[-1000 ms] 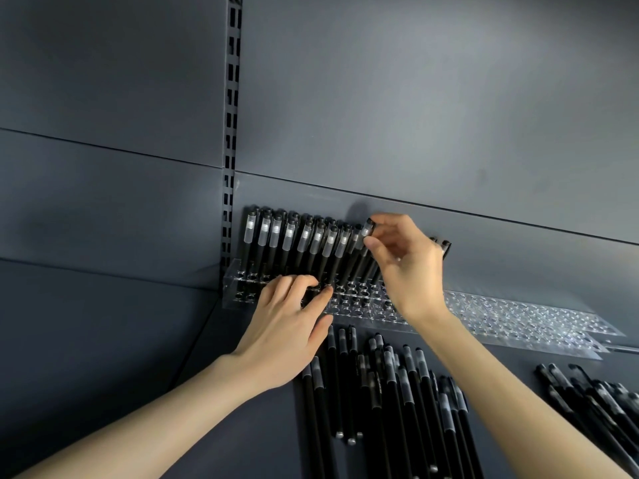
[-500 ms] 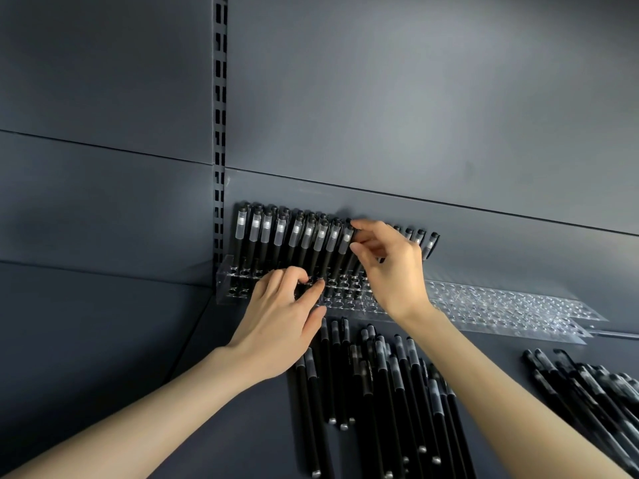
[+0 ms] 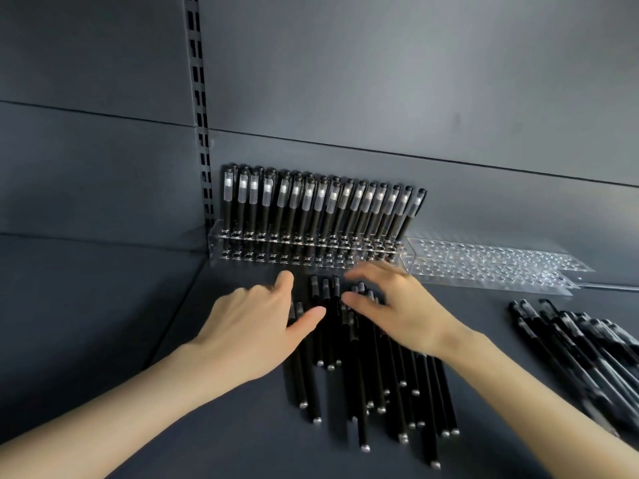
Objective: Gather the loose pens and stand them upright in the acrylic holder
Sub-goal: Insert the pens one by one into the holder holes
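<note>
Two piles of loose black pens lie on the dark shelf: the centre pile point(image 3: 366, 371) under your hands, a second pile point(image 3: 581, 347) well apart at the right edge. Slotted upright rail point(image 3: 202, 133) and grey back panel point(image 3: 380, 81) stand behind. Nothing blocks the acrylic holder point(image 3: 307, 250). Since half a second ago, both your hands dropped from the holder's row down to the centre pile. Your left hand point(image 3: 256, 326) hovers over the pile's left side, grip spread, holding nothing. Your right hand point(image 3: 397, 305) is blurred, fingers loosely spread over the pen caps; whether it touches them, can't tell. Holder's left section carries a full back row of upright pens point(image 3: 321, 205); its right section point(image 3: 491, 262) has bare holes.
</note>
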